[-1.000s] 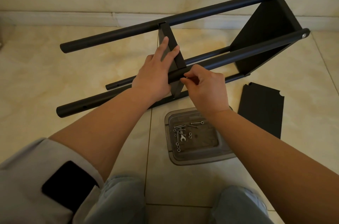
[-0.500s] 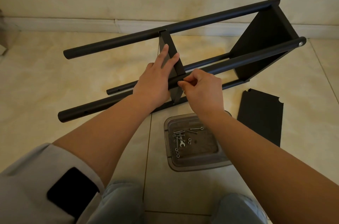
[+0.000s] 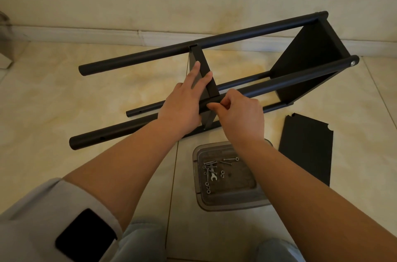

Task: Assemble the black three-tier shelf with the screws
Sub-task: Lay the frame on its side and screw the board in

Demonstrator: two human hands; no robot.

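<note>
While the black shelf frame (image 3: 236,90) lies on its side on the tiled floor (image 3: 64,98), close to the wall, the person leans over it with both hands at the middle board (image 3: 205,72). That board stands between the long poles, and another board (image 3: 309,64) closes the far right end. The left hand (image 3: 184,102) rests against the middle board with its fingers straight and flat on the panel. The right hand (image 3: 240,113) is curled, thumb and fingertips pinched together at the near pole (image 3: 279,81) just where the middle board meets it; whatever small piece it pinches is hidden from me. A loose third board (image 3: 307,150) lies flat on the floor to the right. Just below the hands sits a clear plastic tray (image 3: 227,199) with screws (image 3: 211,165), nuts and a small wrench (image 3: 213,177) in it.
</note>
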